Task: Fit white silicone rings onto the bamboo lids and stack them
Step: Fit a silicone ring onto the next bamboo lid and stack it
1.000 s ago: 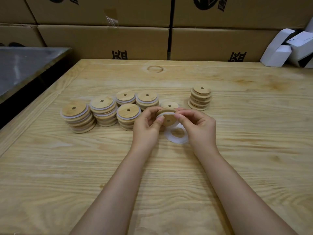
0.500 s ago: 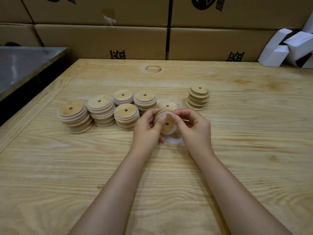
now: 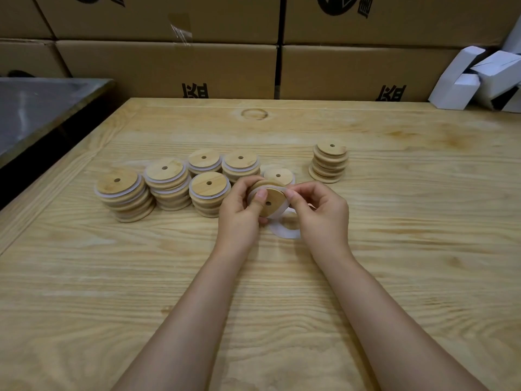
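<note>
Head view: stretched a white silicone ring (image 3: 253, 191) onto a tilted bamboo lid (image 3: 272, 200) at frame centre.
Best done, by judgement, by pinning the seated arc with the left thumb and rolling the slack on bit by bit. Pinched the lid in the curled left hand (image 3: 239, 211), thumb on its face; gripped its right edge with the right hand (image 3: 320, 213), fingertips curled. Worked just above a spare ring (image 3: 284, 235) on the table (image 3: 423, 249), ringed stacks (image 3: 166, 182) left, bare lid stack (image 3: 328, 165) upper right.

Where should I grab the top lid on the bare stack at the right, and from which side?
I'd pinch the top lid by opposite points of its round edge, coming straight down from above. It lies flat on the bare stack, so only the edge offers a hold, and nothing stands close around it. The right hand is nearer.
</note>
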Demonstrator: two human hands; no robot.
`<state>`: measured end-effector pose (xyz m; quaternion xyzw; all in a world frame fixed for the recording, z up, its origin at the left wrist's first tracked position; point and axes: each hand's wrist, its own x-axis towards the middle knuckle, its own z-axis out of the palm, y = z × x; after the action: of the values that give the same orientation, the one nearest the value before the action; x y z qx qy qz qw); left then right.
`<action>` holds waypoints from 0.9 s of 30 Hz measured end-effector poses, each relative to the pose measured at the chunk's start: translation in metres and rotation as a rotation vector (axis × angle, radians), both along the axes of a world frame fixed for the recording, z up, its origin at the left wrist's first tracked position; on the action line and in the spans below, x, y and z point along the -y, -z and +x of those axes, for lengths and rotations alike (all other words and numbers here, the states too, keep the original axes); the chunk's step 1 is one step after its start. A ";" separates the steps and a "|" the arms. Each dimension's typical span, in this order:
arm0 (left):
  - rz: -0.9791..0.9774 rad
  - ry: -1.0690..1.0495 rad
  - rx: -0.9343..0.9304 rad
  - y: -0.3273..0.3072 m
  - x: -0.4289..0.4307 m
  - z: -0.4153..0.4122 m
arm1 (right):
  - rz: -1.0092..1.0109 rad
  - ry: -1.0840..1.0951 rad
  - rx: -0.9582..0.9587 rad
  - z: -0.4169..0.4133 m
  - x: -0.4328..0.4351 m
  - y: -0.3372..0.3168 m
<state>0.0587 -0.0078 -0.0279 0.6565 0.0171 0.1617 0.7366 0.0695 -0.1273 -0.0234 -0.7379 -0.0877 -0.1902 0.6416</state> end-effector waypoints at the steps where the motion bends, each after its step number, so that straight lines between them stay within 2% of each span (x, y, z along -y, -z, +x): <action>1: -0.009 0.004 0.001 0.000 0.000 0.000 | 0.007 -0.015 -0.001 0.000 0.000 -0.001; 7: -0.080 0.043 -0.006 -0.003 -0.002 -0.002 | 0.032 -0.116 -0.008 -0.003 0.000 -0.004; 12: -0.148 0.111 -0.029 -0.005 0.002 -0.003 | 0.006 -0.019 0.025 -0.004 -0.003 -0.002; 15: -0.120 0.126 -0.024 -0.004 0.003 -0.004 | -0.045 0.046 0.081 -0.004 -0.002 0.000; 19: 0.049 0.118 -0.010 -0.002 0.004 -0.004 | -0.147 0.049 0.144 -0.005 -0.003 0.003; 27: 0.013 0.118 -0.034 -0.006 0.002 -0.006 | 0.156 -0.035 -0.114 -0.002 -0.001 -0.004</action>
<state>0.0524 -0.0096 -0.0216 0.6639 -0.0104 0.1068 0.7401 0.0676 -0.1259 -0.0196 -0.6938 -0.0489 -0.1426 0.7043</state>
